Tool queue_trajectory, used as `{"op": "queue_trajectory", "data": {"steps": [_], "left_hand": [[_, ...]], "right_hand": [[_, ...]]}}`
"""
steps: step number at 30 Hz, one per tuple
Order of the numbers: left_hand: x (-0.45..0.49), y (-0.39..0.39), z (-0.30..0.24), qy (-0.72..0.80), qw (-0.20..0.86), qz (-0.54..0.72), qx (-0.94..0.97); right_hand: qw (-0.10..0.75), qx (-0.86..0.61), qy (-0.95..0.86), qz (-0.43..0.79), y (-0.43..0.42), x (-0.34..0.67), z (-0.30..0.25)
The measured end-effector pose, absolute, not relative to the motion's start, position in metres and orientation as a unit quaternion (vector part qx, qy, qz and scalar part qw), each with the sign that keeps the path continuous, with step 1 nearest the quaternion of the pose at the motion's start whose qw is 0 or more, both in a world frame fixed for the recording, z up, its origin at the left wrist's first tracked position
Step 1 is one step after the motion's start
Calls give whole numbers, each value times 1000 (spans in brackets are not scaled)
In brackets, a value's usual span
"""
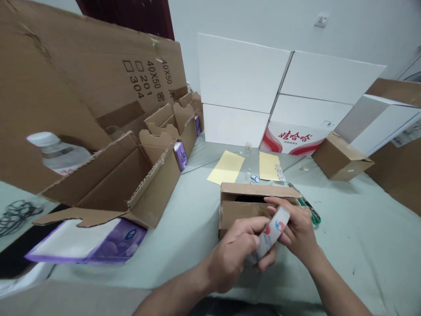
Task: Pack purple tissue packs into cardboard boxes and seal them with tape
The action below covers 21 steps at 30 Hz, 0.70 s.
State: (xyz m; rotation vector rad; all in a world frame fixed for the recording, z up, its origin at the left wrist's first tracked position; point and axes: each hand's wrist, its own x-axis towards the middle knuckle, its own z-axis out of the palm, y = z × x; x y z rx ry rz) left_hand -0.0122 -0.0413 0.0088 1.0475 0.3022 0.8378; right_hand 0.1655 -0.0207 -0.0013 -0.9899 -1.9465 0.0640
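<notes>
My left hand (235, 254) and my right hand (294, 232) both grip a small white-labelled bottle (270, 235) with a red and blue logo, tilted between them. Just beyond my hands stands an open cardboard box (243, 215), its dark inside partly showing. Green-handled scissors (312, 211) lie past my right hand, partly hidden by it. Further ahead are two yellow paper sheets (226, 167) (269, 166), with several small labels along the edge of the right sheet.
A pale green cloth surface (345, 245) lies under everything. On the left stand slotted cardboard dividers (144, 175) with purple tissue packs (98, 241), beside a large cardboard sheet (82, 74). White cartons (243, 83) and a small cardboard box (341, 158) stand behind and right.
</notes>
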Motion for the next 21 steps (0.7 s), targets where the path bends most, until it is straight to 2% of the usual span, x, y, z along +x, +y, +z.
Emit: {"op": "queue_trajectory", "data": {"steps": [4,6,9,12,14,16,18,21], "left_hand": [[-14,-43,12,130,771,379,495],[-17,-45,14,149,735,377,543],[-24,-45,19,228,550,462,657],[-30,-35,28,253,356,520,734],[-31,-26,36,181,323,460,807],[-30,-19,44,96,346,382,851],[-29,-19,48,81,379,364,847],[-27,-27,49,214,380,437,787]], "right_hand": [[456,-414,-786,54,-22,167,-4],[434,-439,-781,89,-23,171,-3],[383,-476,-777,150,-21,177,4],[326,-446,-803,222,-16,180,14],[287,-380,-837,271,-12,177,18],[262,-328,-855,306,-9,173,19],[282,-343,-838,316,-11,171,19],[415,-382,-784,259,-20,173,22]]}}
